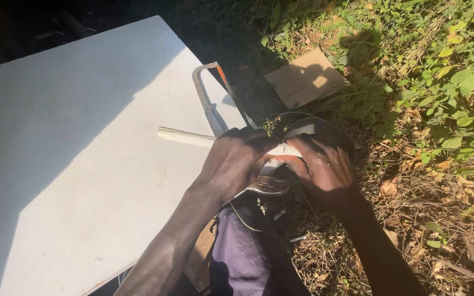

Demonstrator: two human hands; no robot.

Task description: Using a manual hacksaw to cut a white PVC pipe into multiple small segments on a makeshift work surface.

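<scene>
Both hands are working at the near right edge of the white board (72,164). The left hand (231,161) has its fingers clenched around a pale strip (185,137) — one end sticks out over the board, the other runs toward the right hand (322,167), which pinches it too. A hacksaw (209,93) lies on the board just behind the left hand. Cardboard (305,79) sits in the grass off the board's far corner.

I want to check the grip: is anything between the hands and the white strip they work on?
Nothing visible. The left hand and right hand both grasp the white strip directly; the hacksaw lies behind it on the white board.
</scene>
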